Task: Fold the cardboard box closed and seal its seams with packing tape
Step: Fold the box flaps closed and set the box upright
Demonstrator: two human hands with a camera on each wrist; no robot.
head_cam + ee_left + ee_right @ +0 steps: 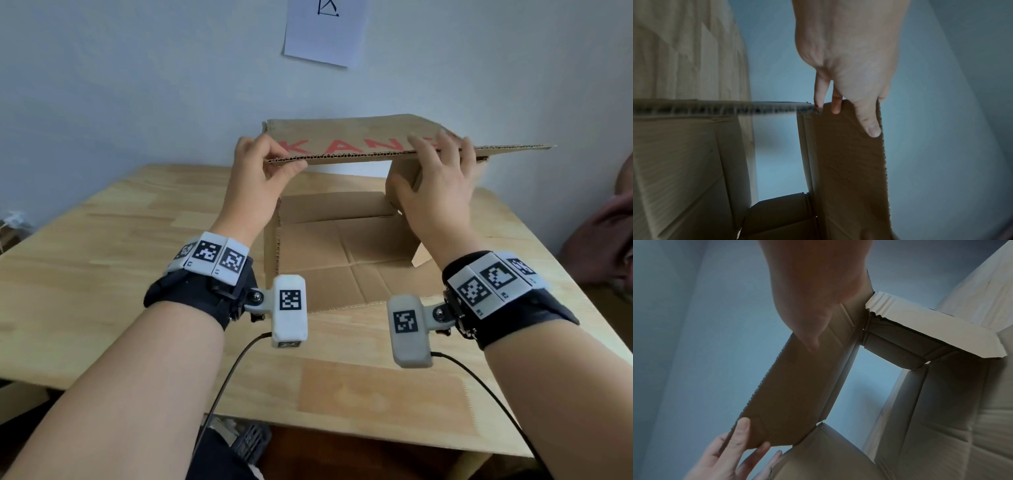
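While the box (342,253) is lying open mid-table (102,274), its far flap (346,145) is being pinched by the left hand (253,178) and right hand (435,185); uneven pulling is likely risking a crooked fold.

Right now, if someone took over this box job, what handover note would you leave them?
Left hand pinches the near edge of the lettered flap at its left end.
Right hand grips the same flap at its right end, fingers on top, thumb beneath.
The cardboard box stands on the wooden table, held raised and open.
Done: nothing closed or sealed.
Left: fold all flaps shut, tape the seams. No packing tape in view.
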